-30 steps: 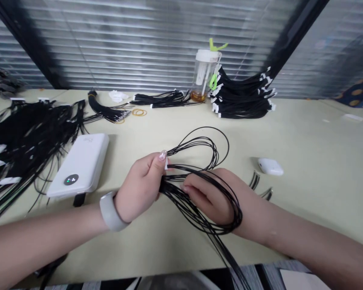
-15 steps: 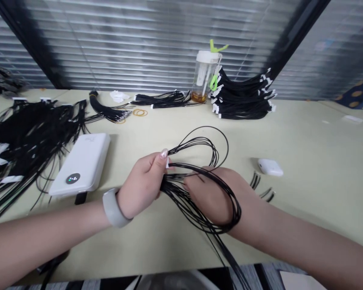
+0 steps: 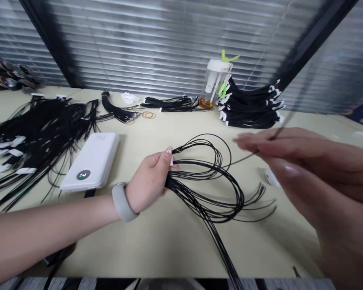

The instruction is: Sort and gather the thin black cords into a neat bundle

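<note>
The right hand (image 3: 302,161) has moved clear, pinching one wire (image 3: 248,155); the left hand (image 3: 149,181) grips the black wire bundle (image 3: 199,193).

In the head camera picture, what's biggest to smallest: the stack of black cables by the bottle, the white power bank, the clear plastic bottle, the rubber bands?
1. Stack of black cables
2. White power bank and clear plastic bottle: they look close, and the bottle is farther away, so I can't rank them.
3. Rubber bands

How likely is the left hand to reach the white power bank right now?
Probably yes, once it lets go: the left hand grips a bundle of thin black cables, but the white power bank lies just beside it, with nothing in the way.
</note>
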Demonstrator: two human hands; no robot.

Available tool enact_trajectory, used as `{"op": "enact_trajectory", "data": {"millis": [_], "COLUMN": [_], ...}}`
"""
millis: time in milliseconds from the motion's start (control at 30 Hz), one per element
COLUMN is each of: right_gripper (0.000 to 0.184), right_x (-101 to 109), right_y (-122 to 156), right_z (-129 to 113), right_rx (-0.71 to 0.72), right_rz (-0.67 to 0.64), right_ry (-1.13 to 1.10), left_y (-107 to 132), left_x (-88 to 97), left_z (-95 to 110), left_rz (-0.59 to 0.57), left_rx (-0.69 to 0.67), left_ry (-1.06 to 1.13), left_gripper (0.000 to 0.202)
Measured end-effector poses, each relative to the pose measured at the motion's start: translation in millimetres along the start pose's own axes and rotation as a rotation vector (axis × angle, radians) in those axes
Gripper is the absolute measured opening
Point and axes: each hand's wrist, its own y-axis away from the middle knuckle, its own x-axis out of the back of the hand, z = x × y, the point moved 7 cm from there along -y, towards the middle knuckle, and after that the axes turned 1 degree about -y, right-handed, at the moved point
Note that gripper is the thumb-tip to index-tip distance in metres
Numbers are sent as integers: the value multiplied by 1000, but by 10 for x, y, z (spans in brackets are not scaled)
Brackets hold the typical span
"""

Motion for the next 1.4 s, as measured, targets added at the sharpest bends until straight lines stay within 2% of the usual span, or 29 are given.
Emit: {"op": "enact_trajectory", "data": {"millis": [100,200,300,433,533,633,767,900,1000,1133,1267,1400], "right_gripper": [14,17,18,13,20,21,24,17,12,13,15,18], "right_x": [-153,-376,-516,-610,-618,-600,-628,-644,-643,-657,-697,-717], "right_y": [12,23,20,16,1,-28,-38,-31,-31,-9,19,30], "right_z": [121,310,474,665,765,816,822,709,532,329,278,252], "right_rx": [-164,-314,-370,-444,-488,-485,-455,-363,-235,-43,44,122], "right_rz": [-43,-150,-180,-161,-138,-119,-204,-263,-257,-233,-225,-204], "right_ry": [-447,-647,-672,-531,-462,-529,-551,-271,-73,62,141,205], "left_y": [3,8,21,38,48,51,49,41,40,52,80,96], "left_x": [-19,-29,-47,-86,-101,-99,-107,-119,-116,-110,-138,-139], "left_z": [-10,0,12,-23,-35,-34,-29,-49,-58,-24,52,91], "left_rz": [-32,-46,-69,-127,-146,-136,-145,-177,-186,-176,-196,-184], "left_rx": [-9,-54,-106,-86,-56,-22,-13,-19,-38,-108,-198,-230], "left_ry": [-22,-71,-92,-27,0,19,40,37,12,-55,-113,-151], "left_gripper": [41,44,44,40,41,41,40,35,38,41,42,41]}}
